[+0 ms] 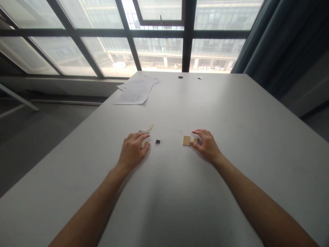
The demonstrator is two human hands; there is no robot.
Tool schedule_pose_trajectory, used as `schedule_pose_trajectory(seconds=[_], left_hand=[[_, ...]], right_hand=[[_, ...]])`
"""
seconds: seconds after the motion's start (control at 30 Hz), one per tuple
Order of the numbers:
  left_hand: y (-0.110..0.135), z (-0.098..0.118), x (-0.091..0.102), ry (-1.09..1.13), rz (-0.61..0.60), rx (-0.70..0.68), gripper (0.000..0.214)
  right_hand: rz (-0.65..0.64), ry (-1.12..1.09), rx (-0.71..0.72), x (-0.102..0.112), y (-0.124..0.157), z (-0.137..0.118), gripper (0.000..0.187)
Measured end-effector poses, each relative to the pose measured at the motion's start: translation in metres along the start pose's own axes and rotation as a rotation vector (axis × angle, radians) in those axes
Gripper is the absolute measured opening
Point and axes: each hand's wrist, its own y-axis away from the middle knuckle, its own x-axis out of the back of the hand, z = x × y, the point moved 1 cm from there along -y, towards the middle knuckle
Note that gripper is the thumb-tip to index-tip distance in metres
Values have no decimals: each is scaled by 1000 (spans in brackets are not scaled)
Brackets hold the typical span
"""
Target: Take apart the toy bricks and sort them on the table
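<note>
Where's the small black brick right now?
Head view: the black brick lies on the white table, just right of the left hand and left of the tan studded plate.

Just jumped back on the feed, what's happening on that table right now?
A person rests both hands on a white table among small building-brick pieces. The left hand partly covers a small tan piece, with pale pieces just beyond and a black piece beside it. The right hand touches a tan bit next to a tan studded plate. Papers lie farther back.
</note>
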Motion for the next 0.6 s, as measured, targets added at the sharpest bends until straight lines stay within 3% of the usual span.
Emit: schedule_pose_trajectory(seconds=[0.17, 0.43, 0.53, 0.6], left_hand=[[16, -18, -1, -130, -139, 32, 35], [7, -15, -5, -190, -126, -34, 23], [6, -3, -3, -167, -96, -30, 20], [7, 17, -2, -122, -80, -79, 18]], right_hand=[[29, -11, 14, -2, 0, 4, 40], [67, -33, 2, -1, 1, 4, 36], [77, -47, -6, 0, 1, 3, 35], [86, -52, -9, 0, 0, 2, 34]])
